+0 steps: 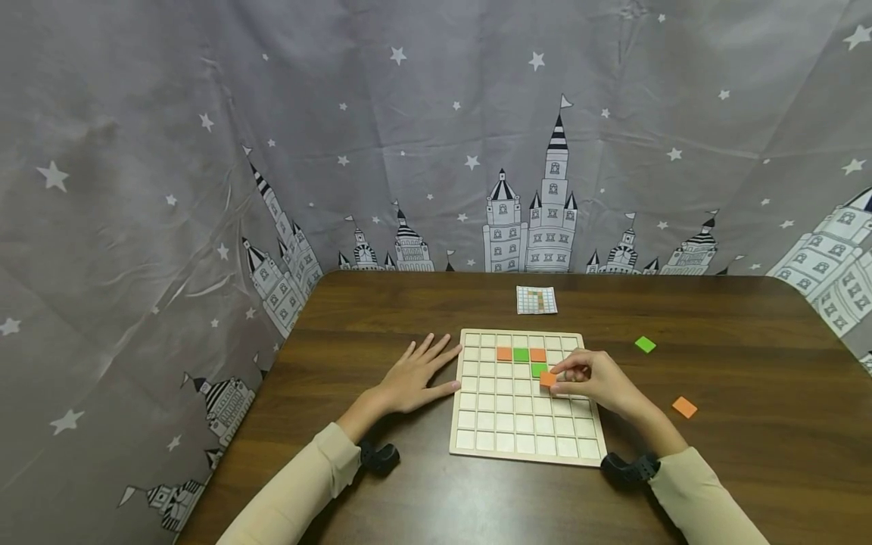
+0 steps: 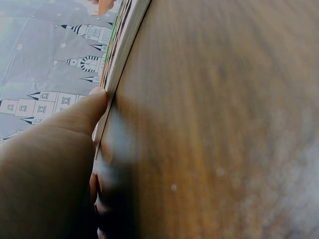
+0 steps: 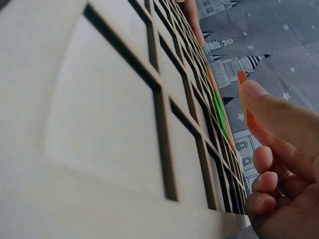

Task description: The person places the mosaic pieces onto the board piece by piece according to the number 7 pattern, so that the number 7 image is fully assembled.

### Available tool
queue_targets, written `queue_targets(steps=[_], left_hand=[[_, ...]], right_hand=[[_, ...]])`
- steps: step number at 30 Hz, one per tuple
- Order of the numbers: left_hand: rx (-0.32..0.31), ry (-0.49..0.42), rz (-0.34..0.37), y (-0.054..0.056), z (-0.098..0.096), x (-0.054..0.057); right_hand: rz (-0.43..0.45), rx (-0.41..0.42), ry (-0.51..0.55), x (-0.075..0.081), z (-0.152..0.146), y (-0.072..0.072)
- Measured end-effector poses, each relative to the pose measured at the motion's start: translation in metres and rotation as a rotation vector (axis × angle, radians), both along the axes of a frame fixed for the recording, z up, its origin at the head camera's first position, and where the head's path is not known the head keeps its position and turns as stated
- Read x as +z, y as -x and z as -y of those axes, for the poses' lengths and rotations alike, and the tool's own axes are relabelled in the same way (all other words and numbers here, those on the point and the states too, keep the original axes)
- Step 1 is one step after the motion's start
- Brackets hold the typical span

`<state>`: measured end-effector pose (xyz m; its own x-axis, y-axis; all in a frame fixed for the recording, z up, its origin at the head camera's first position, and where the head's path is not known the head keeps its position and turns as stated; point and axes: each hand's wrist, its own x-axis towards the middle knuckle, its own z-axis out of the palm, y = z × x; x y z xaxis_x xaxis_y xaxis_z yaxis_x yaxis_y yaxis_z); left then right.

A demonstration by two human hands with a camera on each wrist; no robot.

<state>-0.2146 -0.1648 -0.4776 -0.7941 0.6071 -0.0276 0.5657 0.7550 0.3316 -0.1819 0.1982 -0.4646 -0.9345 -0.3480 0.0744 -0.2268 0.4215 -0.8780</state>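
Note:
My right hand (image 1: 591, 376) pinches an orange square tile (image 1: 548, 379) between thumb and index finger, close over the wooden grid board (image 1: 524, 457). In the right wrist view the same orange tile (image 3: 244, 99) stands on edge above the board, and the other fingers are curled in. Spread flat on the table, my left hand (image 1: 413, 376) touches the board's left edge with its fingertips and thumb. Orange, green and orange tiles lie in a row near the board's top, the middle one a green tile (image 1: 521, 354). Below the right one sits another green tile (image 1: 539, 370).
A small printed card (image 1: 536, 300) with a grid pattern lies behind the board. To the right, a loose green tile (image 1: 645, 344) and a loose orange tile (image 1: 684, 407) rest on the brown wooden table (image 1: 763, 454). A grey castle-print curtain (image 1: 436, 136) hangs behind.

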Motion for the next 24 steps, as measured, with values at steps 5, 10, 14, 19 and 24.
queue_targets(steps=[5,10,14,19,24], left_hand=[[0.001,0.007,0.004,0.002,0.000,-0.001],[-0.010,-0.013,-0.008,0.001,0.000,0.000],[-0.010,-0.017,-0.013,0.001,0.000,-0.001],[-0.001,0.001,-0.006,0.001,0.000,-0.001],[-0.005,-0.016,-0.010,0.000,0.000,-0.001]], right_hand=[[-0.004,0.007,-0.008,0.001,0.004,-0.002],[-0.014,0.021,-0.019,-0.005,0.003,0.002],[-0.035,0.027,-0.036,-0.007,0.005,0.002],[-0.042,0.019,-0.067,-0.009,0.007,0.002],[-0.047,0.013,-0.083,-0.009,0.009,0.001]])
